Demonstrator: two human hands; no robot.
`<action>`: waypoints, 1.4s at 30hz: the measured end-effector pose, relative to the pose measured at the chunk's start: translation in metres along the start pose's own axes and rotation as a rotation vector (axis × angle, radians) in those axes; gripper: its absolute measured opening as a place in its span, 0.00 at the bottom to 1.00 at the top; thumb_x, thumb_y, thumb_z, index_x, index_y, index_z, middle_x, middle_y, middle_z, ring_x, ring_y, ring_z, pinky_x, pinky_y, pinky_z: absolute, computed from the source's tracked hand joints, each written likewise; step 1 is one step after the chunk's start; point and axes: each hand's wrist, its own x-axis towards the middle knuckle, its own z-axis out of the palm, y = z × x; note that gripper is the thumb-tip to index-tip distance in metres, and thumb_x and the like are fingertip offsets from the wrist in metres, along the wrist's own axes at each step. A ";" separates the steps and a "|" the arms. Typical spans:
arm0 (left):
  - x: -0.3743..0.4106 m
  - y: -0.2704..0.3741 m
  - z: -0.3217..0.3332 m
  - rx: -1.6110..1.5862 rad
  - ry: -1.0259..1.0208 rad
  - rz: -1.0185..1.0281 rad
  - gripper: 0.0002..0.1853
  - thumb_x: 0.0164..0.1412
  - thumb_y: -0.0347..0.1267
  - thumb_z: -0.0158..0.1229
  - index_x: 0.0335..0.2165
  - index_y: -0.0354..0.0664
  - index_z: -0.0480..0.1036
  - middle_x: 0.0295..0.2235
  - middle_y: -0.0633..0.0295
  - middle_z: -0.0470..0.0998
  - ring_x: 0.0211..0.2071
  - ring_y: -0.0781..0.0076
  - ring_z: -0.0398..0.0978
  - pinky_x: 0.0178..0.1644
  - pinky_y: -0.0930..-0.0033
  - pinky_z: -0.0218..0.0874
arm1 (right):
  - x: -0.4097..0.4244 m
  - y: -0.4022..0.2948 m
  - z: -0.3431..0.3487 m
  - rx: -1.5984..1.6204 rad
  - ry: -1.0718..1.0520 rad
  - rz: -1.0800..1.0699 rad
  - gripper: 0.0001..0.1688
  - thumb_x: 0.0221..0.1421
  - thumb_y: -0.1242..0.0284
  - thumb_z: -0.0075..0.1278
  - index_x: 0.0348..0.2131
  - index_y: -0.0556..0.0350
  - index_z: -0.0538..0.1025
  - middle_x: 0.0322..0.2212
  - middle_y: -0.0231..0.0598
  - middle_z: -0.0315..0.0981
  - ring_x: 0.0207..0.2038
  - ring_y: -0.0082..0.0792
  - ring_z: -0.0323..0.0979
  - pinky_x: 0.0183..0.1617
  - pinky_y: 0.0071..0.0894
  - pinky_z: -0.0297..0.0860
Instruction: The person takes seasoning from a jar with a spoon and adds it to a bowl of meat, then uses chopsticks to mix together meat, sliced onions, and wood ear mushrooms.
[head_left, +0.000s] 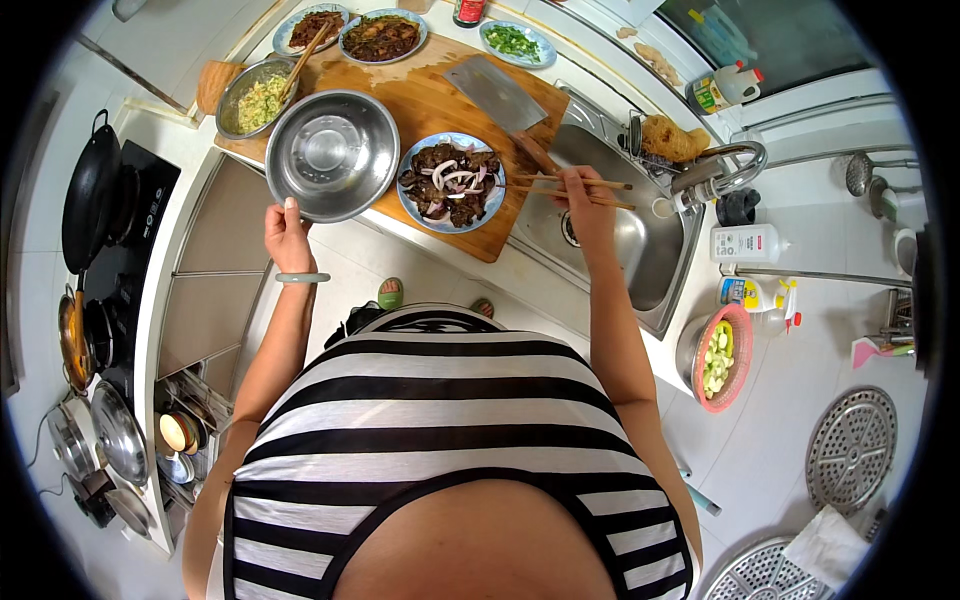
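My left hand (288, 236) grips the near rim of a steel bowl (332, 156), thumb on the inside; only a little moisture shows in the bowl. In my right hand (589, 202) is a pair of wooden chopsticks (611, 182), their tips at the right edge of a plate of dark cooked food topped with sliced onion (452, 184). Beneath the plate lies a wooden cutting board (420, 94). A cleaver (496, 94) rests on the board, its wooden handle pointing towards the sink. To the left, a smaller metal bowl of yellow-green mixture (259, 103) holds another pair of chopsticks.
Plates of brown food (381, 37) and chopped greens (517, 45) line the back. The steel sink (652, 262) and faucet (735, 161) stand right, with a pink basket (739, 360) of cut vegetables nearer. A black wok (90, 199) sits on the stove at left.
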 end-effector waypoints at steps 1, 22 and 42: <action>0.000 -0.001 0.000 -0.003 -0.018 -0.005 0.11 0.60 0.33 0.50 0.22 0.44 0.63 0.22 0.72 0.66 0.25 0.85 0.63 0.32 0.76 0.63 | 0.000 0.005 0.002 0.007 0.000 0.004 0.14 0.58 0.66 0.44 0.30 0.60 0.72 0.22 0.30 0.68 0.24 0.18 0.68 0.28 0.17 0.69; -0.002 -0.006 -0.014 0.001 0.025 -0.010 0.11 0.60 0.34 0.50 0.23 0.43 0.64 0.22 0.72 0.65 0.24 0.85 0.60 0.30 0.78 0.60 | 0.028 -0.057 0.061 -0.099 -0.120 -0.100 0.12 0.56 0.69 0.46 0.29 0.61 0.73 0.22 0.31 0.71 0.23 0.17 0.67 0.26 0.15 0.66; 0.002 -0.010 -0.024 -0.020 0.034 0.008 0.11 0.60 0.33 0.50 0.22 0.43 0.62 0.21 0.72 0.64 0.23 0.86 0.61 0.30 0.79 0.61 | 0.034 -0.023 0.059 -0.445 -0.206 -0.559 0.07 0.50 0.73 0.51 0.27 0.60 0.73 0.21 0.43 0.69 0.23 0.38 0.67 0.29 0.26 0.63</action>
